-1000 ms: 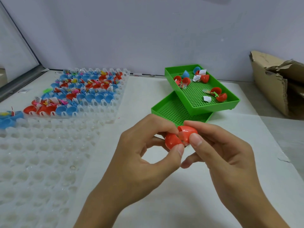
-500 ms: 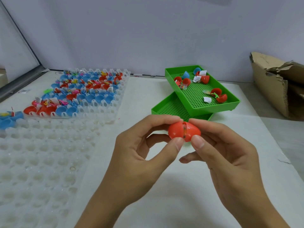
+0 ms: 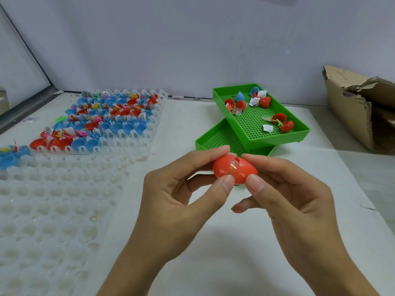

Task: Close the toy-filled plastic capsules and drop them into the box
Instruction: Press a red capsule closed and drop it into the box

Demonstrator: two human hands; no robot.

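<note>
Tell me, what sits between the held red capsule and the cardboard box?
In the head view, two stacked green trays lie between the red capsule and the box, the upper holding loose capsules; then bare table.

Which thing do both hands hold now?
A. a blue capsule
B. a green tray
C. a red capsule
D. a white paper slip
C: the left hand and the right hand pinch a red capsule between their fingertips, in front of the green trays.

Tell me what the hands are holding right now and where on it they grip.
Both hands hold one red capsule: the left hand pinches its left half, the right hand its right half, thumbs in front and fingers behind.
</note>
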